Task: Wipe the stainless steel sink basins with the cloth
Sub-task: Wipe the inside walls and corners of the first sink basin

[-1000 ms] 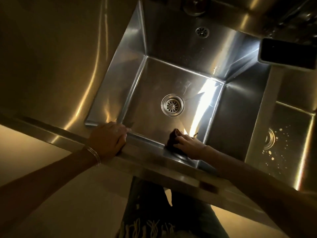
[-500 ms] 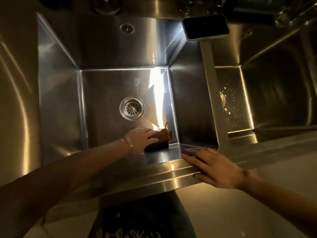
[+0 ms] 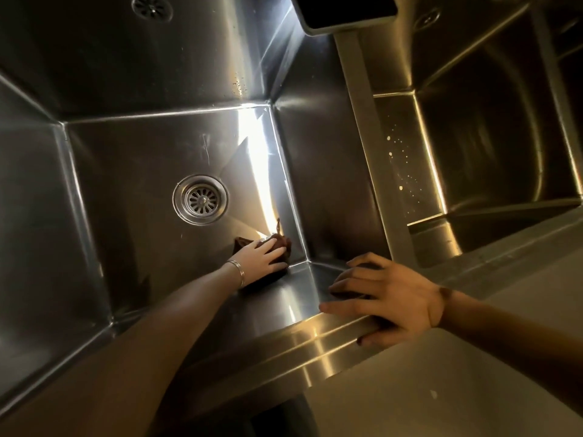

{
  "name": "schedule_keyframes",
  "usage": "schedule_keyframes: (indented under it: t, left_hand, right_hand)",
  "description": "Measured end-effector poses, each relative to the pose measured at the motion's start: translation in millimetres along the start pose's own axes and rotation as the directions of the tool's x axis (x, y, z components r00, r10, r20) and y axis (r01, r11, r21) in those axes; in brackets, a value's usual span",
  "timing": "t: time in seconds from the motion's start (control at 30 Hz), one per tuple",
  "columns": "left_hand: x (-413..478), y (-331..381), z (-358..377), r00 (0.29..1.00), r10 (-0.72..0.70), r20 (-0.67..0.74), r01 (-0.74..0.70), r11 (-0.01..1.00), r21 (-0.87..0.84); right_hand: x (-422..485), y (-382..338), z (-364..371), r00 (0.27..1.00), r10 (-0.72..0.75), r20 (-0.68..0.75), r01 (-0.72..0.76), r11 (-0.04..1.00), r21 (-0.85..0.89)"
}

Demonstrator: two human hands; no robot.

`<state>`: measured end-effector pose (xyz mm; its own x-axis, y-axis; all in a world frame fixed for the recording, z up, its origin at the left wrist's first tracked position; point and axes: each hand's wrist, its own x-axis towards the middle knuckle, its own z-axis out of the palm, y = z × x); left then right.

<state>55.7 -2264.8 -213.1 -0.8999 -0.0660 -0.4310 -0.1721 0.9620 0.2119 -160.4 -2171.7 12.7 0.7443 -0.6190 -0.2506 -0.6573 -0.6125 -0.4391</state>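
Head view: the left basin (image 3: 142, 152) of a stainless steel sink fills the left and centre of the frame, its floor catching a bright streak of light. The right basin (image 3: 489, 137) takes up the upper right, darker. A narrow steel divider (image 3: 366, 121) runs between them from the top centre down to the front rim (image 3: 299, 345), which crosses the lower frame on a slant. A dark rectangular object (image 3: 347, 7) sits on the divider at the top edge.

The right hand (image 3: 391, 298) clasps the front rim at right of centre, fingers bent over the inner edge into the left basin and the thumb against the outer face. The left hand (image 3: 258, 260) reaches down to the basin floor, fingers straight and flat on the cloth (image 3: 279, 244). The cloth is a dark brown wad in the lower right corner of the left basin floor, close to the side wall.

A round drain (image 3: 200, 199) lies left of the cloth, well apart from it. An overflow grille (image 3: 152, 7) shows at upper left. A thin bracelet (image 3: 238, 271) circles the left wrist. Pale specks (image 3: 400, 187) dot the right basin floor.
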Motion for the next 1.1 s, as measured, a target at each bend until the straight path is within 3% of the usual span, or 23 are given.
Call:
schedule_keyframes:
  t: [0.23,0.33,0.43,0.63,0.7,0.8,0.9,0.97,1.03,1.1]
  left_hand:
    - [-6.6,-0.2,7.9,0.996,-0.002,-0.093,-0.005,0.997,-0.079]
    - [-15.8,-4.8,19.8,0.998,-0.05,-0.036,0.045,0.99,-0.13]
    - [-9.3,-10.2,12.0,0.998,-0.054,0.009,0.055,0.985,-0.161]
    - [18.1,-2.3,-39.7,0.984,-0.124,-0.131,0.088,0.963,-0.254]
    - [19.9,6.3,-72.5,0.933,-0.169,-0.317,0.063,0.945,-0.32]
    - [8.1,14.2,-119.0,0.735,-0.271,-0.621,-0.017,0.909,-0.417]
    - [-5.9,11.4,-148.6,0.538,-0.353,-0.765,-0.101,0.875,-0.474]
    - [-6.0,11.0,-163.1,0.461,-0.387,-0.798,-0.136,0.858,-0.495]
    - [-0.4,7.8,-170.0,0.479,-0.381,-0.791,-0.101,0.871,-0.481]
    - [6.9,1.1,-164.8,0.59,-0.389,-0.707,-0.025,0.867,-0.498]
  right_hand:
    - [-0.1,4.6,-2.9,0.998,-0.06,0.029,0.061,0.997,-0.039]
    - [4.6,14.0,-5.9,0.992,-0.125,0.017,0.127,0.982,-0.14]
    - [13.6,22.7,-10.2,0.994,-0.105,-0.005,0.103,0.981,-0.162]
    - [14.2,20.7,-11.5,0.995,-0.097,0.024,0.099,0.99,-0.098]
    - [14.4,20.1,-12.1,0.994,-0.098,0.044,0.101,0.991,-0.093]
    - [12.3,18.4,-11.5,0.993,-0.099,0.058,0.103,0.992,-0.073]
    - [10.4,17.6,-8.1,0.992,-0.107,0.066,0.111,0.992,-0.057]
    - [10.0,17.3,-6.8,0.993,-0.096,0.066,0.099,0.994,-0.038]
    - [10.7,16.8,-7.9,0.995,-0.083,0.06,0.085,0.996,-0.03]
    - [11.2,16.0,-10.8,0.996,-0.072,0.058,0.074,0.997,-0.035]
